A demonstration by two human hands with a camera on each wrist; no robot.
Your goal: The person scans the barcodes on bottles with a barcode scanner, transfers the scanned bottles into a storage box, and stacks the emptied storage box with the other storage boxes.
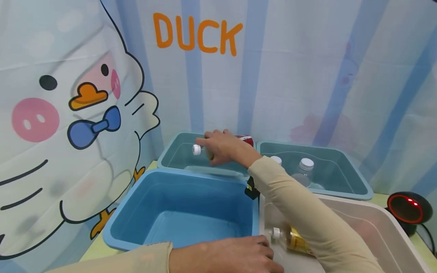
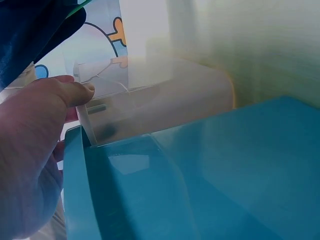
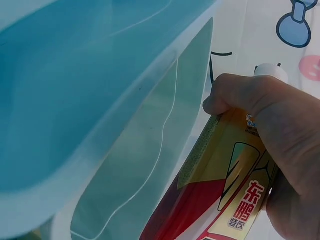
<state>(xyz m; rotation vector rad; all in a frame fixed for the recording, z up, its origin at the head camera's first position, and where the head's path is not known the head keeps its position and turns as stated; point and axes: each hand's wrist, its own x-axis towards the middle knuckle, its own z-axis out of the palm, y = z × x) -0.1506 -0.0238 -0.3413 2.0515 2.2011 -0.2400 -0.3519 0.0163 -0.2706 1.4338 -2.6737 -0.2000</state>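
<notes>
My right hand (image 1: 222, 148) grips a drink bottle (image 3: 215, 185) with a white cap and a red and gold label. The bottle lies roughly level above the back left teal bin (image 1: 175, 153), its cap pointing left in the head view. Low in the head view, my left hand (image 1: 227, 256) is beside the near corner where the blue bin (image 1: 205, 193) and the beige bin (image 1: 362, 220) meet. Its fingers are loosely bent with nothing seen in them; whether they touch a rim I cannot tell. A yellow-labelled bottle (image 1: 298, 241) lies in the beige bin, partly behind my right sleeve.
The back right teal bin (image 1: 334, 159) holds clear bottles with white caps, one clear bottle (image 1: 304, 172) standing upright. A black device (image 1: 407, 208) with a red glowing ring stands at the far right. Behind the bins hangs a duck-print curtain (image 1: 218, 87).
</notes>
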